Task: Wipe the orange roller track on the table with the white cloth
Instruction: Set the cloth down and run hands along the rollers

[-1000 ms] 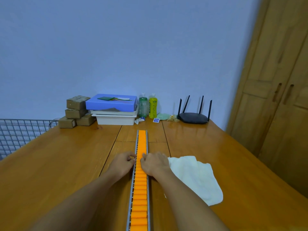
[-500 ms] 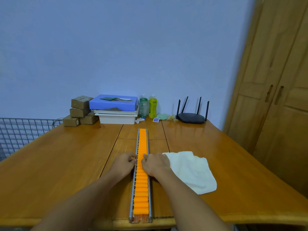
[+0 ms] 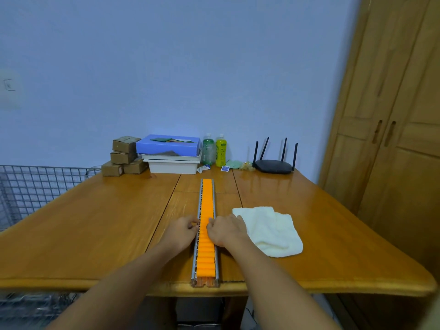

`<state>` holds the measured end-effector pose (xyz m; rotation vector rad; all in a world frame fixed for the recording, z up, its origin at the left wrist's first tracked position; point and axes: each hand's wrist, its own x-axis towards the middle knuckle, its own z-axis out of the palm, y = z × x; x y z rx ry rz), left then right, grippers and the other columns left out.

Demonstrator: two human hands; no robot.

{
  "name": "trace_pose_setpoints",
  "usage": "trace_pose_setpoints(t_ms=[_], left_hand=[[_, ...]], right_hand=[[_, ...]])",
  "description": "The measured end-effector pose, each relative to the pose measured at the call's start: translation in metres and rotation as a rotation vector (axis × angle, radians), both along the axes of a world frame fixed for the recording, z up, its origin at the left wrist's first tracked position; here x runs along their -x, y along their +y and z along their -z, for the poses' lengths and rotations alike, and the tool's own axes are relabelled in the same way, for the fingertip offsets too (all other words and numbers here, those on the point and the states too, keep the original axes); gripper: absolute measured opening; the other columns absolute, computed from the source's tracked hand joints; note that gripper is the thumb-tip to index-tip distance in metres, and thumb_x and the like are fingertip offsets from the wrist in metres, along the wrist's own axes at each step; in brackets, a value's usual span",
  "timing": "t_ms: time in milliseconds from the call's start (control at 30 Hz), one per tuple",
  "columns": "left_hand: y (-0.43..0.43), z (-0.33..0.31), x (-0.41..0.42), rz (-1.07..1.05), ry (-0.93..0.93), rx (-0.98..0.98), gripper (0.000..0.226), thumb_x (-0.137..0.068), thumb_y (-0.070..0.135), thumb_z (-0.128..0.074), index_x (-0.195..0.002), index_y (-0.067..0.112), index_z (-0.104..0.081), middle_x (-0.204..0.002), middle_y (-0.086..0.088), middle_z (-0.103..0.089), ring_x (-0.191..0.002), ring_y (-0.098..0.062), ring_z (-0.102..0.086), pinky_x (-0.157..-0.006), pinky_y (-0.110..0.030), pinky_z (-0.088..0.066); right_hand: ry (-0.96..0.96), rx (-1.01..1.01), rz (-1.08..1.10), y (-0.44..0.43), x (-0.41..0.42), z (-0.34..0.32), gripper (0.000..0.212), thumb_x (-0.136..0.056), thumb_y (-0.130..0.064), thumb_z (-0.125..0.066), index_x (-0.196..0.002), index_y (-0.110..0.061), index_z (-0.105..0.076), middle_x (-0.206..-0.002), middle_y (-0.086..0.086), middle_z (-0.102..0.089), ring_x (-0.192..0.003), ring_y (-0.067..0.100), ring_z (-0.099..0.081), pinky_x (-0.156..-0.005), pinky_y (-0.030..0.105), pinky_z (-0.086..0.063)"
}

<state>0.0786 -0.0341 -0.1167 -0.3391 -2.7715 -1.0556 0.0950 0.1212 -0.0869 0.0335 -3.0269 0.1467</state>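
A long orange roller track (image 3: pixel 206 201) in a grey metal frame lies lengthwise down the middle of the wooden table (image 3: pixel 95 225), its near end at the front edge. My left hand (image 3: pixel 182 231) grips the track's left rail with curled fingers. On the opposite rail, my right hand (image 3: pixel 226 231) grips about halfway along. A crumpled white cloth (image 3: pixel 271 231) lies flat on the table just right of my right hand, touching neither the track nor my fingers as far as I can see.
At the table's far edge stand brown cardboard boxes (image 3: pixel 123 153), a blue box on white trays (image 3: pixel 170 153), two bottles (image 3: pixel 214 150) and a black router (image 3: pixel 273 165). A wire grid (image 3: pixel 31 186) is at the left, wooden cupboard doors (image 3: pixel 392 139) at the right.
The view has pulled back, so the table's front edge and the track's near end now show. Both hands stay on the rails at the same spot; the cloth has not moved.
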Motion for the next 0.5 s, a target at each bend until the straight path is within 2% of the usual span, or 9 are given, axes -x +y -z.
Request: trace_pose_setpoints(t_ms=[100,200,500], left_hand=[[-0.001,0.001,-0.011,-0.001,0.000,0.014,0.027,-0.103,0.023,-0.053,-0.127,0.020,-0.065,-0.086,0.002,-0.066,-0.080,-0.014,-0.062,-0.066,-0.028,-0.047],[-0.002,0.000,-0.020,-0.006,-0.007,0.019,0.026,-0.103,0.023,-0.054,-0.126,0.021,-0.066,-0.084,0.002,-0.067,-0.077,-0.016,-0.063,-0.066,-0.029,-0.046],[-0.002,0.000,-0.051,-0.012,-0.029,0.029,0.028,-0.103,0.024,-0.053,-0.129,0.020,-0.064,-0.082,0.008,-0.061,-0.076,-0.007,-0.058,-0.061,-0.023,-0.041]], right_hand=[[0.008,-0.012,-0.011,0.000,-0.013,-0.001,0.050,-0.106,-0.042,-0.026,-0.114,-0.015,-0.069,-0.120,0.010,-0.066,-0.117,0.030,-0.054,-0.101,0.046,-0.034],[0.009,-0.035,-0.019,0.000,-0.026,-0.003,0.050,-0.106,-0.041,-0.026,-0.116,-0.015,-0.068,-0.120,0.010,-0.066,-0.117,0.030,-0.053,-0.100,0.046,-0.034],[0.013,-0.077,-0.002,-0.003,-0.056,-0.004,0.050,-0.105,-0.043,-0.026,-0.109,-0.017,-0.069,-0.116,0.007,-0.066,-0.115,0.027,-0.052,-0.101,0.046,-0.030]])
